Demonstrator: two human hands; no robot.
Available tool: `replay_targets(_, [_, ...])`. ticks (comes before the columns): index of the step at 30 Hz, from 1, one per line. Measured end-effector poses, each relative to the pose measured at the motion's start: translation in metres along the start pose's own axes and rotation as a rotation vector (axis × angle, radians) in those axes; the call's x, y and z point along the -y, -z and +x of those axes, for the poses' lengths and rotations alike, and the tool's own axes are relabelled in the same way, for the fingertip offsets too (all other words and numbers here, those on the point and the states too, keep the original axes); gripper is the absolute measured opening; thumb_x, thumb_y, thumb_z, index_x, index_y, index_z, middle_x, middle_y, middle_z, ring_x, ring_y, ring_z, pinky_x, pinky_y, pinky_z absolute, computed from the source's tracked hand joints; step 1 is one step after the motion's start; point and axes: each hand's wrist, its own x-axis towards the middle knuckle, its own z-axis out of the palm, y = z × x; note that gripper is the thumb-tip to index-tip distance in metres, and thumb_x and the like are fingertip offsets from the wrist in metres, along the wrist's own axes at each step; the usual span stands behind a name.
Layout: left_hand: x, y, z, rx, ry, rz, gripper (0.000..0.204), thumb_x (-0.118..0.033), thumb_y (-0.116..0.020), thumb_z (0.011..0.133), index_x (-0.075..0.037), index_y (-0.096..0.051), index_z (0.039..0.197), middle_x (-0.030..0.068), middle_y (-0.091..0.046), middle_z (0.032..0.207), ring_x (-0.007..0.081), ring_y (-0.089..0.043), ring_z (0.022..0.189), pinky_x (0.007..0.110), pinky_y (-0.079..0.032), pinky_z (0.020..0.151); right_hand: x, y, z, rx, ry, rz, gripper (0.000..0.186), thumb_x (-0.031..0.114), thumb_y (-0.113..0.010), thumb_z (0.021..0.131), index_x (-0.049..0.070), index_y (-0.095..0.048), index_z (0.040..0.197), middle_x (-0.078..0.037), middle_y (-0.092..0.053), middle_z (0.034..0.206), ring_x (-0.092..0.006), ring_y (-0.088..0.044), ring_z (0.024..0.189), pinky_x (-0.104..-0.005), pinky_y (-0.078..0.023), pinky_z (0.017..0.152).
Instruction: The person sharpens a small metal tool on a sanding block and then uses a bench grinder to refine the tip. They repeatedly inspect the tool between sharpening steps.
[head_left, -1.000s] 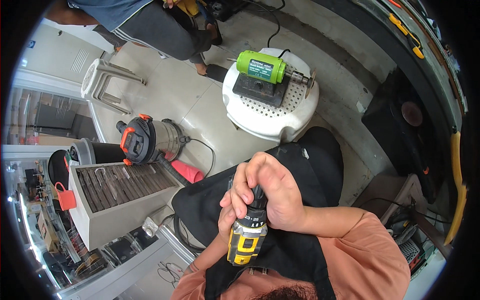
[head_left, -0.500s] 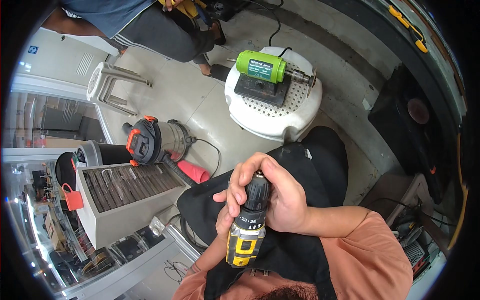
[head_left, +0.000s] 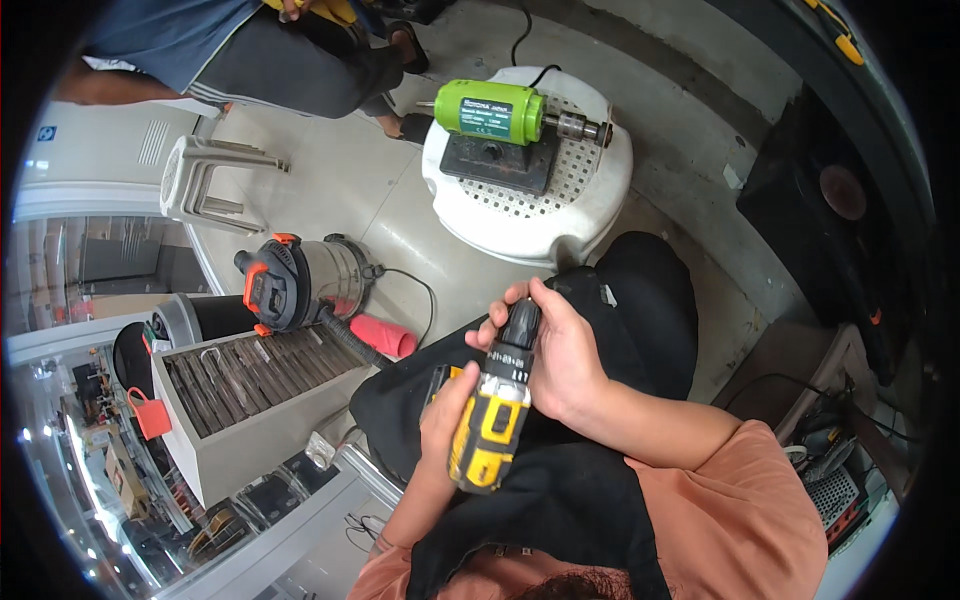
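Note:
A yellow and black cordless drill is held over my lap, its black chuck pointing away from me and slightly right. My left hand is closed on the drill's body and handle from the left, thumb along its side; its other fingers are mostly hidden beneath. My right hand cups the chuck from the right, with fingertips curling past its far side. Whether a bit sits in the chuck I cannot tell. Beyond my knees, a green bench grinder with a black base rests on a white plastic stool.
To the left stand a shop vacuum, a pink rolled sheet and a white box of dark slats. Stacked white stools are farther back. Another person stands at the far left. A black case lies right.
The drill has tilted so its chuck points more to the right. My left hand now shows along the drill's body, and my right fingers have opened somewhat around the chuck. The view has shifted slightly.

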Motion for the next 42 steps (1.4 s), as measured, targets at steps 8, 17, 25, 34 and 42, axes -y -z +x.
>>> replay_targets(8, [0.021,0.003,-0.015,0.071,-0.166,0.160,0.055,0.002,-0.081,0.091,0.002,-0.056,0.140,0.0273,-0.075,0.112,0.0370,-0.080,0.096,0.042,-0.067,0.080,0.001,0.005,-0.008,0.169,0.054,0.008,0.039,0.040,-0.039,0.119,0.006,-0.053,0.105,-0.011,-0.062,0.088,-0.0277,-0.071,0.084,-0.0492,-0.060,0.091])
replay_targets(17, [0.020,-0.005,-0.010,-0.002,-0.220,0.167,0.050,0.003,-0.076,0.096,0.002,-0.053,0.140,0.0283,-0.075,0.107,0.0380,-0.079,0.093,0.043,-0.067,0.079,0.004,-0.001,-0.011,0.146,0.055,-0.032,0.041,0.040,-0.036,0.120,0.005,-0.052,0.105,-0.011,-0.062,0.088,-0.0225,-0.068,0.077,-0.0460,-0.062,0.091])
replay_targets(25, [0.027,-0.002,-0.020,0.113,0.093,-0.068,0.020,-0.022,-0.056,0.102,-0.002,-0.059,0.104,0.0189,-0.074,0.101,0.0265,-0.070,0.088,0.041,-0.056,0.086,0.007,-0.009,-0.014,0.171,0.145,-0.236,0.045,0.041,-0.028,0.121,0.008,-0.048,0.100,-0.008,-0.057,0.081,-0.0192,-0.063,0.068,-0.0403,-0.063,0.078])
replay_targets(34, [0.030,-0.008,-0.037,0.128,0.379,-0.180,0.036,-0.035,-0.052,0.098,-0.002,-0.054,0.086,0.0217,-0.070,0.115,0.0259,-0.066,0.110,0.042,-0.053,0.101,0.004,-0.011,-0.018,0.226,0.141,-0.306,0.050,0.045,-0.025,0.121,0.007,-0.048,0.099,-0.009,-0.057,0.081,-0.0186,-0.061,0.066,-0.0385,-0.061,0.074])
replay_targets(42, [0.045,-0.009,-0.058,0.165,0.505,-0.411,0.070,-0.038,-0.058,0.093,0.008,-0.048,0.145,0.0239,-0.064,0.139,0.0296,-0.067,0.126,0.043,-0.053,0.110,0.004,-0.011,-0.023,0.301,0.080,-0.250,0.052,0.049,-0.026,0.120,0.007,-0.049,0.100,-0.008,-0.055,0.079,-0.0184,-0.060,0.066,-0.0388,-0.060,0.073])
